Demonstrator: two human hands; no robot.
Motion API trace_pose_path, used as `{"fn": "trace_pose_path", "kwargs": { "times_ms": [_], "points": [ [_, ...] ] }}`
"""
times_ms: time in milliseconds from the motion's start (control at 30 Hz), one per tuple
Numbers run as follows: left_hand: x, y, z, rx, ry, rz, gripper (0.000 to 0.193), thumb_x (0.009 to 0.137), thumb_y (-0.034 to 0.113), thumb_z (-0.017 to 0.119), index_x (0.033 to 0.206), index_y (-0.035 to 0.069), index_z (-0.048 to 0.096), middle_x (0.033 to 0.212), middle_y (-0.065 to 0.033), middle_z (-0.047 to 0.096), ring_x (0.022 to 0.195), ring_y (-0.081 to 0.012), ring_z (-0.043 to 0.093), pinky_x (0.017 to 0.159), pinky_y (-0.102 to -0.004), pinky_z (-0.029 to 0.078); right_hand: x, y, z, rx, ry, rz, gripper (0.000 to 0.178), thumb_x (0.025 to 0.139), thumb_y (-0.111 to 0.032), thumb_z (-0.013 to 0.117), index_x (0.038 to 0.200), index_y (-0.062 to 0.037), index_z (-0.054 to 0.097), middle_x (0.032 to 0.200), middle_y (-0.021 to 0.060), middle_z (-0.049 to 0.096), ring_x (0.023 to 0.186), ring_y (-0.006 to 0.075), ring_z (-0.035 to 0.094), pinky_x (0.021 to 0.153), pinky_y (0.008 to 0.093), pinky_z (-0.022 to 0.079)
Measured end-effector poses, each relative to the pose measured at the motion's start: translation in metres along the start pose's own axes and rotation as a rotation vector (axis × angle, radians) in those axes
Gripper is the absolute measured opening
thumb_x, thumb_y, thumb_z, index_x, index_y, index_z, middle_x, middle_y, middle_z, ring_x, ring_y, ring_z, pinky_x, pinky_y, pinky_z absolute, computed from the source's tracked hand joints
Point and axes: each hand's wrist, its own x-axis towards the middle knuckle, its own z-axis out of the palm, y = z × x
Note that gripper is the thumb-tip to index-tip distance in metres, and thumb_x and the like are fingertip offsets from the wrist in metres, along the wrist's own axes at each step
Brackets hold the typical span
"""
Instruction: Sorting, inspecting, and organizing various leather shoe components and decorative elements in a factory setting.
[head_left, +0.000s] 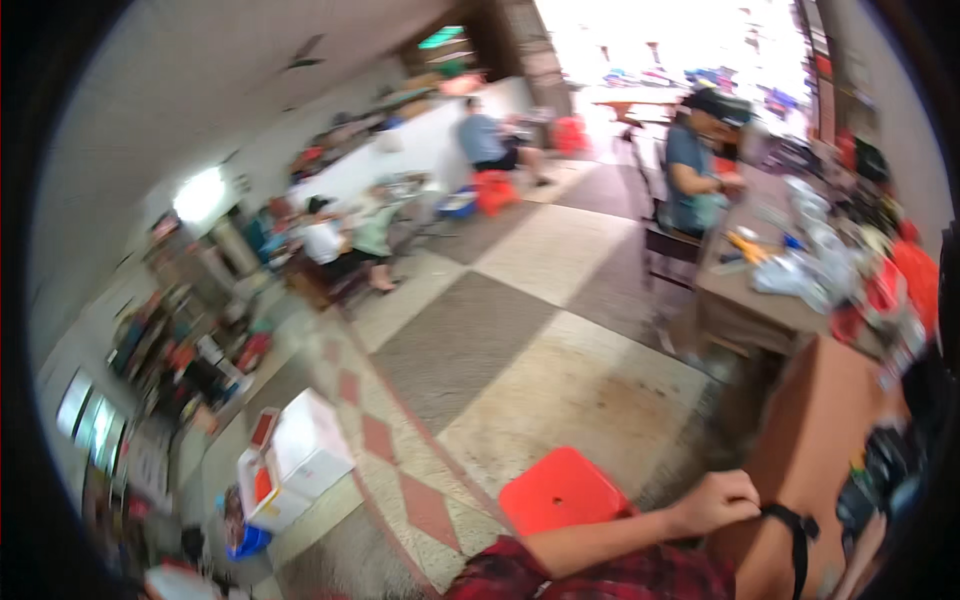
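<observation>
My left hand (722, 503) reaches across to the lower right, its fingers curled closed at the end of a black strap (801, 545). The strap lies over a brown, box-like surface (815, 420) with a broad flat side. A blurred strip of skin at the lower right edge looks like part of my right arm (866, 556); its fingers cannot be made out. Dark plastic bags (885, 470) are beside it. Just beyond my left forearm stands a red plastic stool (562, 490).
A person (690, 165) sits at a brown-covered table (740, 295) heaped with clear plastic bags (800, 270). Two more people (325, 240) sit farther back, near red stools (494, 190). White foam boxes (312, 450) and a blue basin (248, 541) stand on the tiled floor at left.
</observation>
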Motion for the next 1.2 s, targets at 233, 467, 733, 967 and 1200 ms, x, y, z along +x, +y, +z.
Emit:
{"fn": "trace_pose_path", "kwargs": {
  "times_ms": [233, 467, 733, 967, 1200],
  "points": [
    [0.025, 0.116, -0.030, -0.435, -0.606, 0.218, 0.018, 0.079, 0.021, 0.063, 0.071, 0.005, 0.059, 0.072, -0.0116, 0.057, 0.065, -0.0233, 0.055, 0.055, -0.0317, 0.044, -0.012, -0.073, 0.047, -0.306, -0.277, -0.078, 0.018, 0.081, -0.018, 0.051, 0.081, -0.0006, 0.056, 0.082, 0.0237, 0.060, 0.080, 0.0400, 0.057, 0.069, 0.0470, 0.044],
    [0.060, 0.145, 0.015, -0.767, -0.870, 0.109, 0.035, 0.069, 0.035, 0.073, 0.063, 0.007, 0.053, 0.064, -0.0041, 0.049, 0.050, -0.0203, 0.048, 0.044, -0.0300, 0.036, -0.038, -0.052, 0.042, -0.457, -0.564, 0.112, 0.030, 0.082, -0.022, 0.051, 0.094, 0.0042, 0.058, 0.089, 0.0267, 0.061, 0.088, 0.0406, 0.059, 0.077, 0.0468, 0.047],
    [0.046, 0.149, 0.028, -0.937, -0.821, 0.101, 0.039, 0.071, 0.038, 0.071, 0.058, 0.008, 0.049, 0.058, -0.0028, 0.047, 0.051, -0.0218, 0.047, 0.045, -0.0310, 0.036, -0.050, -0.015, 0.040, -0.132, -0.519, 0.021, 0.027, 0.075, -0.019, 0.058, 0.096, -0.0018, 0.056, 0.093, 0.0227, 0.060, 0.090, 0.0395, 0.057, 0.075, 0.0443, 0.046],
    [0.037, 0.173, -0.018, -0.742, -0.630, 0.254, 0.038, 0.076, 0.038, 0.068, 0.058, 0.009, 0.050, 0.058, -0.0018, 0.047, 0.049, -0.0202, 0.046, 0.043, -0.0305, 0.035, -0.039, -0.031, 0.031, -0.372, -0.539, -0.029, 0.031, 0.069, -0.015, 0.062, 0.094, 0.0019, 0.056, 0.092, 0.0244, 0.059, 0.087, 0.0386, 0.057, 0.073, 0.0429, 0.046],
    [0.030, 0.187, -0.041, -0.217, -0.378, 0.359, 0.035, 0.078, 0.034, 0.068, 0.061, 0.008, 0.052, 0.065, -0.0029, 0.050, 0.052, -0.0203, 0.048, 0.045, -0.0303, 0.035, -0.036, -0.247, -0.012, 0.545, -0.451, -0.460, 0.038, 0.076, -0.003, 0.057, 0.113, 0.0045, 0.051, 0.113, 0.0148, 0.054, 0.105, 0.0246, 0.050, 0.094, 0.0342, 0.036]
  ]
}}
